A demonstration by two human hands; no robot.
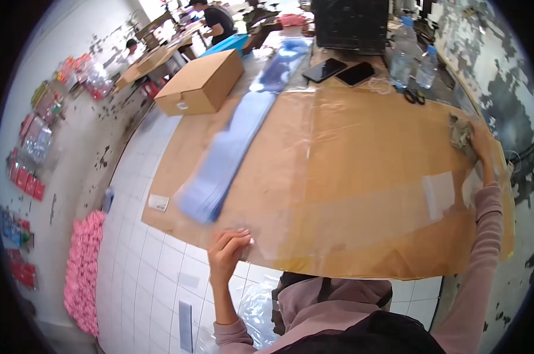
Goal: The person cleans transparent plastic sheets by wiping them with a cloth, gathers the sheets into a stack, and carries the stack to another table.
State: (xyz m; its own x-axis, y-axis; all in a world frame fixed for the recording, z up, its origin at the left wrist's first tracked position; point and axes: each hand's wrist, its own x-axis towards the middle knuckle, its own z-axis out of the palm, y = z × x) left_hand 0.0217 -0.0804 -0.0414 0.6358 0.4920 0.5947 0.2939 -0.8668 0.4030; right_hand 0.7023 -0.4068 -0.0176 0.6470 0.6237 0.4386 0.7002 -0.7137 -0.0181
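Right hand (478, 138): grip closed on crumpled cloth (459, 133) near right edge of surface (367, 135). Left hand (227, 246): fingers curled at front edge, contents unclear. Apparent step: wiping; next stroke calls for flattened cloth.

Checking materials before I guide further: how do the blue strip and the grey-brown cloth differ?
The blue strip is long and narrow; the grey-brown cloth is much smaller. The blue strip lies stretched out, while the grey-brown cloth is crumpled. The right hand touches the grey-brown cloth; neither hand touches the blue strip. Both rest on the brown covering.
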